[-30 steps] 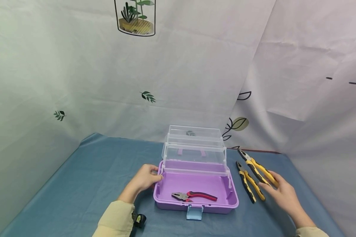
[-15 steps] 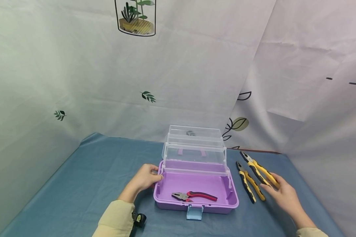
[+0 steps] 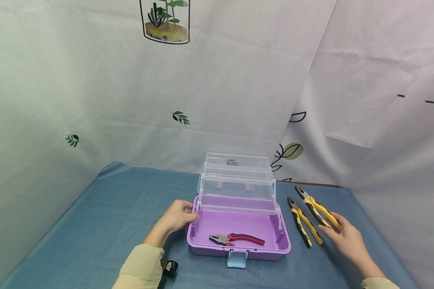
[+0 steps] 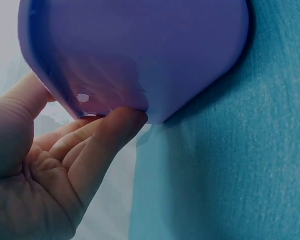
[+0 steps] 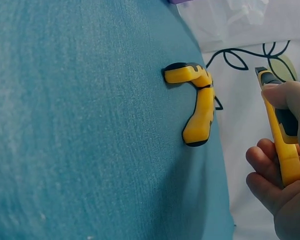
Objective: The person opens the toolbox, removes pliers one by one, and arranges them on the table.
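Textured cloth [image 3: 76, 224], plastic box [image 3: 206, 251], curved yellow pliers [image 3: 312, 208]

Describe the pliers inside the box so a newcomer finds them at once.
On the blue cloth sits an open purple box. The pliers lie inside, near its front latch. Their red and black handles distinguish them from two yellow pairs outside.

A flat table top covered in blue cloth [image 3: 76, 233] holds up an open purple plastic box [image 3: 238, 220] with rounded corners. Just right of the box lies a pair of yellow and black pliers [image 3: 300, 227], handles spread and pointing nearer.
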Action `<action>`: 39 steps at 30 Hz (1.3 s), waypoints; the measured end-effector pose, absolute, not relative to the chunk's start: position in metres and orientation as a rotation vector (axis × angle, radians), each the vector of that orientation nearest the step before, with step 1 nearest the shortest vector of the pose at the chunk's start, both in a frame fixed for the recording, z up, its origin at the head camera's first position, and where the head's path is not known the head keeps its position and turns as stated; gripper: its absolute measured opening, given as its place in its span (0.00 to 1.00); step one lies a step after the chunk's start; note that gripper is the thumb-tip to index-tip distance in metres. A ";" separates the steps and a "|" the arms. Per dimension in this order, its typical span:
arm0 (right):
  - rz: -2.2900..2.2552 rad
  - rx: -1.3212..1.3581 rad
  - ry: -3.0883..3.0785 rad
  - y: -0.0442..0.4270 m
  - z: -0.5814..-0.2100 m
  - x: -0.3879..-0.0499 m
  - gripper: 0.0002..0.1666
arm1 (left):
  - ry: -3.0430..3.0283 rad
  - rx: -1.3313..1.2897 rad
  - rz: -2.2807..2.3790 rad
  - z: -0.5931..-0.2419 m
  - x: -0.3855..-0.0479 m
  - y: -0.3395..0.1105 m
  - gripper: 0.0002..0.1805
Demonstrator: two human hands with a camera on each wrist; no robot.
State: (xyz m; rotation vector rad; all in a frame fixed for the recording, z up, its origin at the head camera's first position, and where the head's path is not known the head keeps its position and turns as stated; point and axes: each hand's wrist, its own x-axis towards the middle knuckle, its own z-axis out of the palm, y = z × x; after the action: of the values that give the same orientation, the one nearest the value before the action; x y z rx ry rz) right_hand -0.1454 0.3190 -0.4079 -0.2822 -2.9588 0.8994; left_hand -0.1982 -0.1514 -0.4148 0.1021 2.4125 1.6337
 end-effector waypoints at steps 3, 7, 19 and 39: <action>0.899 -0.288 -2.960 0.320 -0.410 -0.147 0.54 | 2.423 0.097 1.625 -0.415 -0.198 -0.151 0.24; 0.894 -0.305 -2.972 0.323 -0.411 -0.149 0.54 | 2.439 0.092 1.612 -0.414 -0.198 -0.151 0.23; 0.897 -0.328 -3.019 0.330 -0.413 -0.156 0.56 | 2.423 0.116 1.621 -0.415 -0.199 -0.152 0.24; 0.865 -0.346 -3.085 0.337 -0.419 -0.165 0.56 | 2.397 0.097 1.626 -0.416 -0.200 -0.152 0.24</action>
State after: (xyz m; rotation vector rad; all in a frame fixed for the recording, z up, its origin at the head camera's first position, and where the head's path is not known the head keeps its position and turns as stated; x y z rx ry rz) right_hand -0.1653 0.3367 -0.4188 -0.3461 -3.0849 0.8649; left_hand -0.2003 -0.1520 -0.4159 0.0974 2.3969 1.6264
